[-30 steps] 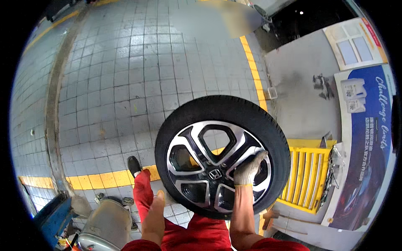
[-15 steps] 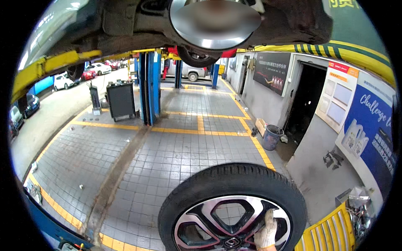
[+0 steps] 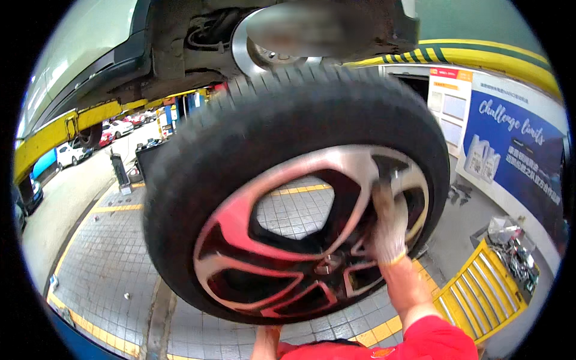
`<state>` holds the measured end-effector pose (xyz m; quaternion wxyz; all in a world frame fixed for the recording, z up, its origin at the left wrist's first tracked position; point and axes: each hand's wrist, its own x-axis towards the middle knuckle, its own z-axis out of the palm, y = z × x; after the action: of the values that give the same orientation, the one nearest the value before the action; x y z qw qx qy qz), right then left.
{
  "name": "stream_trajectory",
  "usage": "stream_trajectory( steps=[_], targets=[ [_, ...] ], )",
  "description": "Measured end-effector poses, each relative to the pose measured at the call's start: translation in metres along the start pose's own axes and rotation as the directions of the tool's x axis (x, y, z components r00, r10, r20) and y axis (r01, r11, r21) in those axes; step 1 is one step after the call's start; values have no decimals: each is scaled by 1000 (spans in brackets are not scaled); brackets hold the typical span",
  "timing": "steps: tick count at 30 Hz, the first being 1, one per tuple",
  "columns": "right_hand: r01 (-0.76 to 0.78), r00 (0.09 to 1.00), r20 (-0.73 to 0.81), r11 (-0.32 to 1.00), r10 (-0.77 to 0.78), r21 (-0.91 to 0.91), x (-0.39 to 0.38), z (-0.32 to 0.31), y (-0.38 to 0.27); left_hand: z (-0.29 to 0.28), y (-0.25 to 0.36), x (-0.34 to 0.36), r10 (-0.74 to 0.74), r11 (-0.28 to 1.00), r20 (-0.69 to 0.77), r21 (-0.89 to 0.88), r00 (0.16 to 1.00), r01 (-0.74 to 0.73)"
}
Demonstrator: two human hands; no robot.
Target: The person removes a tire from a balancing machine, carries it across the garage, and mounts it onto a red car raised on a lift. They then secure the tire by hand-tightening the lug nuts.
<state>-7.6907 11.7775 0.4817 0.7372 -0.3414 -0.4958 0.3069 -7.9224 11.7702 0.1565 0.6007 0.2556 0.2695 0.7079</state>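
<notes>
A car wheel [image 3: 288,126], a black tyre on a silver-and-black spoked rim, is held up close in front of me and fills the middle of the view. My right hand [image 3: 390,231], in a pale knit work glove, grips a spoke on the right side of the rim, its fingers partly in the gap and blurred. Below the tyre's lower edge my left forearm [image 3: 267,342] shows; that hand is hidden behind the wheel. Just above the tyre is a shiny brake disc [image 3: 241,48] under the raised car [image 3: 171,60], its centre partly blurred.
Yellow lift arms [image 3: 96,115] run at upper left and upper right. A yellow slatted stand [image 3: 480,294] is at lower right, beside a tray of metal parts [image 3: 513,252]. Posters [image 3: 510,144] cover the right wall. Parked cars [image 3: 72,155] stand far left.
The wheel has risen and come closer, from low in the view to just under the brake disc. My right hand rose with it, still on the rim. My left forearm has come into view.
</notes>
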Motion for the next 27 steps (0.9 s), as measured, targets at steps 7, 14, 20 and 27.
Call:
stream_trajectory(
  steps=[7,14,20,27],
  targets=[
    [666,335,484,-160,-808,-728,108,69,-123,94,118,78,203,979,219,-65,954,-193],
    [305,874,198,818,-444,489,162,154,-213,141,198,124,358,933,275,-128,892,-335],
    [381,824,240,815,-513,436,227,156,-235,194,212,177,453,890,299,-194,840,-412],
    [733,642,221,672,-734,104,284,153,-222,199,220,278,447,851,370,-455,814,-261]
  ],
)
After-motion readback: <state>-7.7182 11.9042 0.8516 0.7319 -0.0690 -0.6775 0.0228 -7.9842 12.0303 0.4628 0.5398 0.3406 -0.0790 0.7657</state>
